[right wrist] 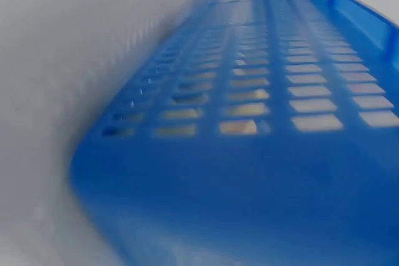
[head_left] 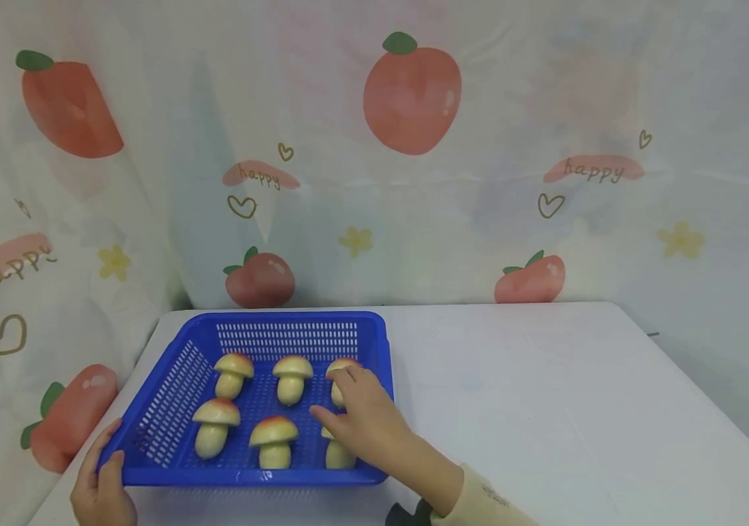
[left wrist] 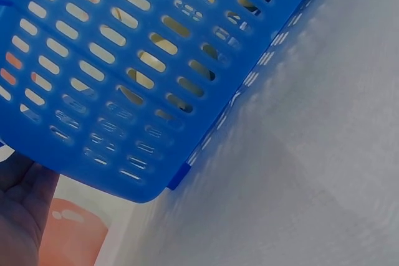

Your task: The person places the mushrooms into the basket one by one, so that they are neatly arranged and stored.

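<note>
A blue plastic basket (head_left: 249, 478) with slotted walls stands on the white table. Inside it, several toy mushrooms with cream stems and reddish-yellow caps are set in two rows, among them a back-left mushroom (head_left: 232, 375), a back-middle mushroom (head_left: 291, 380) and a front-middle mushroom (head_left: 274, 442). My left hand (head_left: 106, 488) grips the basket's rim at the front left corner. Over the basket's right side reaches my right hand (head_left: 374, 420), thumb and fingers apart. Its fingertips partly cover the back-right mushroom (head_left: 337, 394); whether they touch it I cannot tell. The hand also partly hides the front-right mushroom (head_left: 339, 454).
The white tabletop (head_left: 545, 409) stretches to the right of the basket. Behind and to the left hangs a pale curtain (head_left: 453, 219) printed with fruit, hearts and "happy". A small dark object (head_left: 410, 515) shows beneath my right forearm.
</note>
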Demonstrator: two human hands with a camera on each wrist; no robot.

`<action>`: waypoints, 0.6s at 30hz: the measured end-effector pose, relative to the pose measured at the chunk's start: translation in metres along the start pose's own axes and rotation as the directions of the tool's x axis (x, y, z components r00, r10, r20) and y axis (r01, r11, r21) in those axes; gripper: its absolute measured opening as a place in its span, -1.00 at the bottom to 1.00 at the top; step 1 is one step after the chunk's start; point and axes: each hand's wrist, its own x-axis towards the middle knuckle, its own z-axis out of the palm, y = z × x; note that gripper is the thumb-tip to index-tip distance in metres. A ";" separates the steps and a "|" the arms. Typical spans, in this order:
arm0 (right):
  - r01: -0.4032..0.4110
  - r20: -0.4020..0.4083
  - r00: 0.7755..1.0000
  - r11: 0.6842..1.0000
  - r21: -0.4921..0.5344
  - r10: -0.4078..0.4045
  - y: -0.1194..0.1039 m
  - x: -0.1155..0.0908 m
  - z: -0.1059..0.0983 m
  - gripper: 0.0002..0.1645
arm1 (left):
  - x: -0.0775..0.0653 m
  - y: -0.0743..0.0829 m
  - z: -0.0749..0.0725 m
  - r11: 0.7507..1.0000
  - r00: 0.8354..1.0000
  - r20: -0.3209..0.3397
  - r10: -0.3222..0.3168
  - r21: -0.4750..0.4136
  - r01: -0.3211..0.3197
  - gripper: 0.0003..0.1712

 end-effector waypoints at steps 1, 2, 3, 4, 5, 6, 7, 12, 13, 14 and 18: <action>0.040 -0.052 0.998 0.998 0.039 -0.038 0.004 -0.004 -0.003 -0.54 | -0.001 -0.001 0.000 1.000 1.000 0.005 -0.007 0.014 0.007 -0.55; 0.074 -0.103 0.992 0.995 0.072 -0.066 0.009 -0.007 -0.007 -0.58 | -0.001 -0.001 0.000 0.999 1.000 0.009 -0.009 0.041 0.008 -0.55; 0.103 -0.146 0.985 0.989 0.107 -0.087 0.014 -0.011 -0.010 -0.62 | -0.001 -0.002 -0.001 0.998 1.000 0.015 -0.012 0.066 0.011 -0.54; 0.120 -0.184 0.978 0.984 0.133 -0.094 0.019 -0.015 -0.013 -0.65 | -0.001 -0.002 -0.001 0.997 0.999 0.023 -0.025 0.074 0.023 -0.54; 0.133 -0.221 0.970 0.979 0.154 -0.097 0.024 -0.019 -0.017 -0.68 | -0.001 -0.002 -0.001 0.996 0.999 0.026 -0.034 0.082 0.032 -0.55; 0.137 -0.250 0.964 0.975 0.173 -0.091 0.028 -0.024 -0.020 -0.70 | 0.000 -0.003 -0.002 0.996 0.998 0.030 -0.049 0.075 0.047 -0.56; 0.140 -0.276 0.958 0.971 0.196 -0.083 0.032 -0.028 -0.024 -0.71 | 0.001 -0.003 -0.002 0.996 0.997 0.033 -0.063 0.060 0.061 -0.58; 0.088 -0.348 0.937 0.976 0.200 -0.014 0.051 -0.045 -0.042 -0.72 | 0.000 0.002 -0.004 0.993 0.993 0.077 -0.088 -0.073 0.094 -0.62; 0.067 -0.353 0.935 0.980 0.189 0.005 0.055 -0.047 -0.045 -0.72 | -0.003 0.010 -0.006 0.993 0.993 0.087 -0.083 -0.078 0.090 -0.61; 0.041 -0.354 0.935 0.983 0.181 0.026 0.059 -0.049 -0.049 -0.72 | -0.009 0.020 -0.007 0.994 0.993 0.094 -0.066 -0.081 0.074 -0.58; -0.077 -0.312 0.942 0.985 0.157 0.123 0.075 -0.053 -0.060 -0.72 | -0.040 0.078 -0.013 0.991 0.997 0.052 0.059 0.119 -0.065 -0.39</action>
